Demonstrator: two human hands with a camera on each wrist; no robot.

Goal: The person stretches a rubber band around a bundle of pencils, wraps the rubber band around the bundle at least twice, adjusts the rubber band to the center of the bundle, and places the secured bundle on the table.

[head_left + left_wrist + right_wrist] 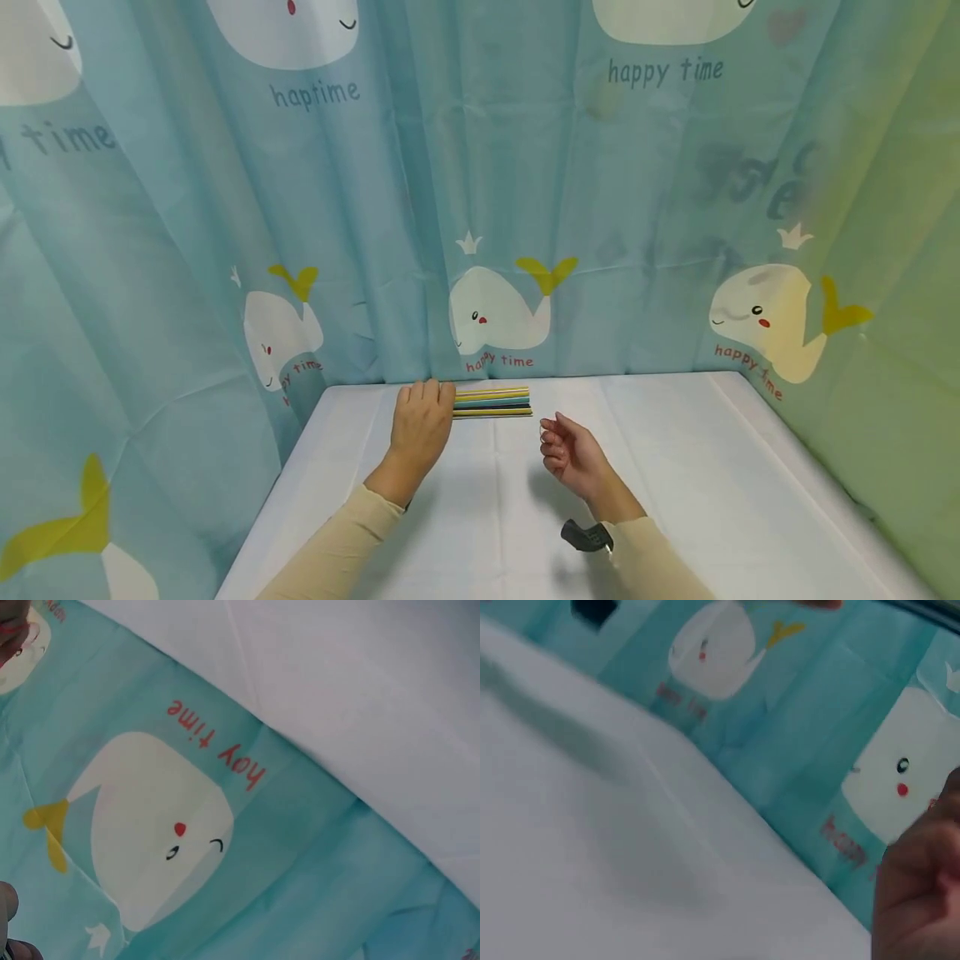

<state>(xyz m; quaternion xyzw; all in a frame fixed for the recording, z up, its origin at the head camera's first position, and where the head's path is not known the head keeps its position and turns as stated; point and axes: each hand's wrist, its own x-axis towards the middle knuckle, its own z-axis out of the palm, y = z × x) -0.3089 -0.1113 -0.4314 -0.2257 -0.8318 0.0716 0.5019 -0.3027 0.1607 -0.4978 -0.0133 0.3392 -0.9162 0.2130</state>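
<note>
My left hand (424, 422) grips a bundle of thin, straight sticks (491, 402) in yellow, teal, black and white. The bundle lies level across the view, its right ends sticking out past the fingers and its left part hidden by the hand. Just right of those ends is my right hand (574, 454), raised over the table with fingers loosely curled and nothing visible in it. At the right edge of the right wrist view the right hand (922, 885) shows partly. Only a sliver of the left hand's fingers (9, 904) enters the left wrist view.
A white-covered table (480, 508) spreads under both hands. Behind it and along both sides hangs a blue-green curtain (405, 208) printed with whales and lettering. A black strap-like piece (587, 536) sits at the right wrist.
</note>
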